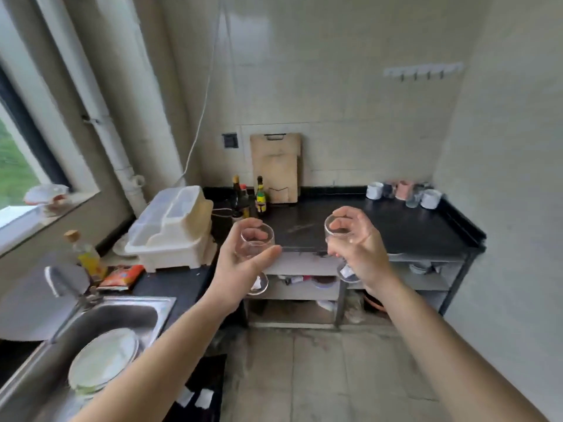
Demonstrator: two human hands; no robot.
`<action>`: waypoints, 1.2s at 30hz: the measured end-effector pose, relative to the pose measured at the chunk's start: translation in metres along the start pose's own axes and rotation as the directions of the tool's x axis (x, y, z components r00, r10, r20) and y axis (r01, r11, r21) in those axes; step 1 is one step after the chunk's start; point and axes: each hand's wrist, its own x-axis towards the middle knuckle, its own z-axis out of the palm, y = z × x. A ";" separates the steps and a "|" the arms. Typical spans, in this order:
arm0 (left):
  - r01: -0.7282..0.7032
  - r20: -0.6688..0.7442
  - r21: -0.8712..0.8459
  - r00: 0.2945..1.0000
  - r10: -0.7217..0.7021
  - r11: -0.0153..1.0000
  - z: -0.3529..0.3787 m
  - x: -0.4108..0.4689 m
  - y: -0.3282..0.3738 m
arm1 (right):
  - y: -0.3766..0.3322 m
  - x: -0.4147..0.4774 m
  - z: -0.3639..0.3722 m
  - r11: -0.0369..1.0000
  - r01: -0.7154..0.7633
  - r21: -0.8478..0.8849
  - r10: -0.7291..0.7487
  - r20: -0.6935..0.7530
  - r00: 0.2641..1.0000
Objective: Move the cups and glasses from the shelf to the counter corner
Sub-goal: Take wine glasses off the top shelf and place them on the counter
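Far left: window sill (45, 214) with a small dish on it; below, a steel sink (100, 324) holding a stack of white plates (103, 359), tap above it. Oil bottle (86, 254) and an orange packet (122, 277) stand behind the sink. White dish rack (173, 229) with a clear lid sits at the near end of the black counter (411, 226). Sauce bottles (249, 196) cluster just past it, two cutting boards (275, 166) leaning on the tiled wall behind. Left hand (240, 263) grasps a stemmed glass (256, 242), fingers round the bowl, foot hanging below the palm. Right hand (359, 245) grips a second stemmed glass (336, 228) the same way. Both held in the air over the counter's front edge. Open counter surface lies between hands and the far right corner, where cups (405, 191) and tumblers are already grouped. Shelf (304, 266) under the counter holds bowls and small items. Hook rail (423, 70) on the wall, upper right.
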 end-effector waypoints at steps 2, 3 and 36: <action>0.012 0.051 -0.004 0.999 -0.012 1.000 0.053 0.018 -0.009 | -0.003 0.014 -0.050 0.999 -0.002 -0.042 -0.001 -0.059 0.998; 0.014 0.073 -0.007 0.997 -0.014 1.000 0.078 0.027 -0.012 | -0.004 0.021 -0.074 0.999 -0.005 -0.054 0.001 -0.085 0.996; 0.214 0.367 -0.007 0.909 -0.197 0.977 0.471 0.527 -0.243 | 0.137 0.493 -0.486 0.939 -0.213 -0.271 0.088 -0.407 0.909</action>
